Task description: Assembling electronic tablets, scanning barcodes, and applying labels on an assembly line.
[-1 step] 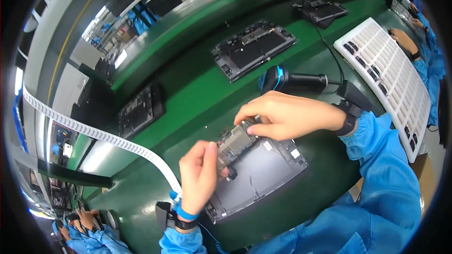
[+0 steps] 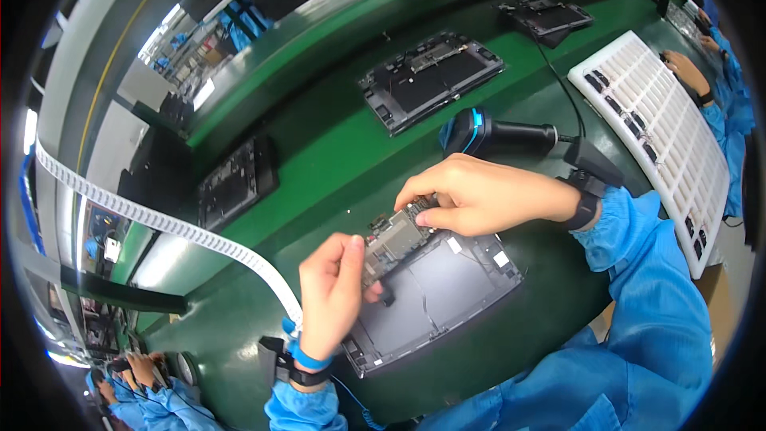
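Observation:
Between my two hands a circuit board (image 2: 395,243) is held up at a tilt. My left hand (image 2: 333,283) pinches its left end, thumb on top. At the other end, my right hand (image 2: 459,195) grips it between thumb and fingers. A small black part (image 2: 387,296) hangs below the board near my left fingertips. Under the board lies an open tablet housing (image 2: 447,295), grey inside, with white labels at its right side and a thin cable across it. A blue band circles my left wrist.
Beyond my right hand lies a black handheld scanner (image 2: 499,136). Open device housings sit on the green conveyor (image 2: 319,144), one (image 2: 431,80) with a board. A white slotted tray (image 2: 654,140) stands at right. A strip of white labels (image 2: 171,227) hangs at left. Co-workers' hands (image 2: 690,76) show at the edges.
The board and my left hand have shifted slightly left and up. My right hand has barely moved, and both hands keep their hold.

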Demonstrator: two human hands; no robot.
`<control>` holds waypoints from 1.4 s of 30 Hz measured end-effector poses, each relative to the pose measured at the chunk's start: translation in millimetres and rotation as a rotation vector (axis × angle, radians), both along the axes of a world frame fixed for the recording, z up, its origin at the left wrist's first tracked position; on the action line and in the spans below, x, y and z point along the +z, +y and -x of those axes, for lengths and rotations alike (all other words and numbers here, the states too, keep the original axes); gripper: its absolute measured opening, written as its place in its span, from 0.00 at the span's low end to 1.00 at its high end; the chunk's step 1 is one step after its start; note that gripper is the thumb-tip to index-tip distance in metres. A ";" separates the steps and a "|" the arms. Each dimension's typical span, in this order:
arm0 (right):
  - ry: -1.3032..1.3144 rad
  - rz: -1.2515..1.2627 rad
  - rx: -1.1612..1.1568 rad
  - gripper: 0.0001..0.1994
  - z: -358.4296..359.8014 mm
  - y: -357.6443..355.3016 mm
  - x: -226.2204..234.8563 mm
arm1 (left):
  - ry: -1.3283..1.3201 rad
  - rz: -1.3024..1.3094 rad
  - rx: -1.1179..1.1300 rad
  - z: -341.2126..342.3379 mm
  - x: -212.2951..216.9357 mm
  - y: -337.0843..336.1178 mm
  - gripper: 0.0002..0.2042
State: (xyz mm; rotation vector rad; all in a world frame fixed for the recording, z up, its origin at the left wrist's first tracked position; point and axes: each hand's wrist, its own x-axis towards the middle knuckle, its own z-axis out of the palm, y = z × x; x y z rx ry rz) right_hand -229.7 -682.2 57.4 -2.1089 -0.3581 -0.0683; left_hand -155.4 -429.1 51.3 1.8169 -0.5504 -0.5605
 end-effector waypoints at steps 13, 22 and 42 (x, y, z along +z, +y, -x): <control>-0.140 0.003 -0.055 0.08 -4.7 7.3 -62.3 | -1.024 -0.527 -0.339 88.3 -10.4 -2.9 0.27; 0.003 -0.147 -0.219 0.08 0.2 5.0 -62.0 | -0.619 -0.013 -0.666 89.6 -10.0 -16.4 0.24; -0.060 -0.085 -0.261 0.06 13.9 -13.6 -62.9 | -0.721 -0.266 -0.257 -15.7 -27.8 -26.0 0.14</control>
